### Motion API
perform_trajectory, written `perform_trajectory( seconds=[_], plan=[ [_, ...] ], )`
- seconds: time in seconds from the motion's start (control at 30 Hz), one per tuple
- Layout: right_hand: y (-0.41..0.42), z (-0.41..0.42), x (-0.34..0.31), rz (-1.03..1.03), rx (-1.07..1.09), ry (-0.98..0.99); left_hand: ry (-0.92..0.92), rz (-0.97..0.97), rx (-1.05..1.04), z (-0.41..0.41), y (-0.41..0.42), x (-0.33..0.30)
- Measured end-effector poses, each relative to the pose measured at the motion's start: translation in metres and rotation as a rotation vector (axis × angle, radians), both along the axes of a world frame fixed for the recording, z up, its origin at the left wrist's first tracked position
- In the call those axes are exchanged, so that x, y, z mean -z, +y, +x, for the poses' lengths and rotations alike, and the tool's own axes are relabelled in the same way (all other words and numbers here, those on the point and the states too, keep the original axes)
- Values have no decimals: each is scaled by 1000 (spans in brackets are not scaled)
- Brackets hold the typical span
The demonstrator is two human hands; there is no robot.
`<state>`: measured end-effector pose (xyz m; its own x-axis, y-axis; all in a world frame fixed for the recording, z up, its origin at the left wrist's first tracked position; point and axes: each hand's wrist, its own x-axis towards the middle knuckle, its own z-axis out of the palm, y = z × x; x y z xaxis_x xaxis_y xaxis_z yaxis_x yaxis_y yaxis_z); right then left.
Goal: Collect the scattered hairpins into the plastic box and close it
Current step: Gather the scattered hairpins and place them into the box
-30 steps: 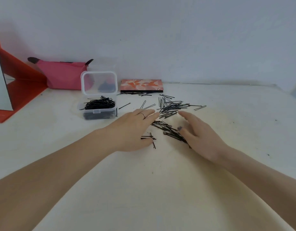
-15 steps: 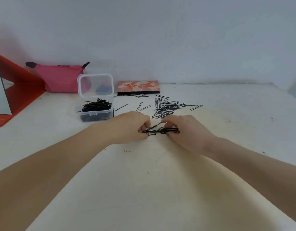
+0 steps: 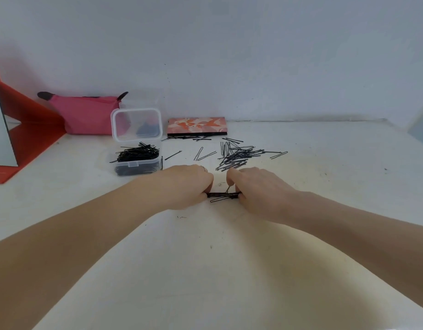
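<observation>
I saw left hand [image 3: 186, 184] and right hand [image 3: 258, 189] both pinching one hairpin bundle [image 3: 223, 194] on the counter [image 3: 229, 270]; plastic box [image 3: 136, 163] lid open.

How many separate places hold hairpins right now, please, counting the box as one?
4: heaped in the open plastic box; a bundle gripped between the left hand and right hand; a scattered pile beyond the hands; a row before the floral case. A few strays lie between.

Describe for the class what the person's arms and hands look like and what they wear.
Both forearms are bare, with no sleeves, gloves or watch in view. The left hand wears a thin ring on one of its fingers. The right hand shows no jewellery.
</observation>
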<state>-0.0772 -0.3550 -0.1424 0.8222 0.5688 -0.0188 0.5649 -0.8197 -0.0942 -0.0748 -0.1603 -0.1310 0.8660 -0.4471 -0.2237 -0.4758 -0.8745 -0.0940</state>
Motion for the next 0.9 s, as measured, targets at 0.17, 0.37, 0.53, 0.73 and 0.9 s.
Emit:
perform_trajectory(
  seconds=[0.17,0.37,0.53,0.73,0.9],
  plan=[
    [1,-1,-5,-131,-43,6,0,100,23,0,-4,3],
    [-4,-8,-5,-79,-67,-7,-54,174,70,-2,-5,8],
    [-7,-14,-1,-58,-21,-78,-11,99,-19,-2,-3,9],
    [-9,-16,-3,-84,-57,-88,-48,149,25,-7,-8,13],
    [-12,-15,-6,-25,-67,-28,-186,257,146,-9,-1,17]
  ],
)
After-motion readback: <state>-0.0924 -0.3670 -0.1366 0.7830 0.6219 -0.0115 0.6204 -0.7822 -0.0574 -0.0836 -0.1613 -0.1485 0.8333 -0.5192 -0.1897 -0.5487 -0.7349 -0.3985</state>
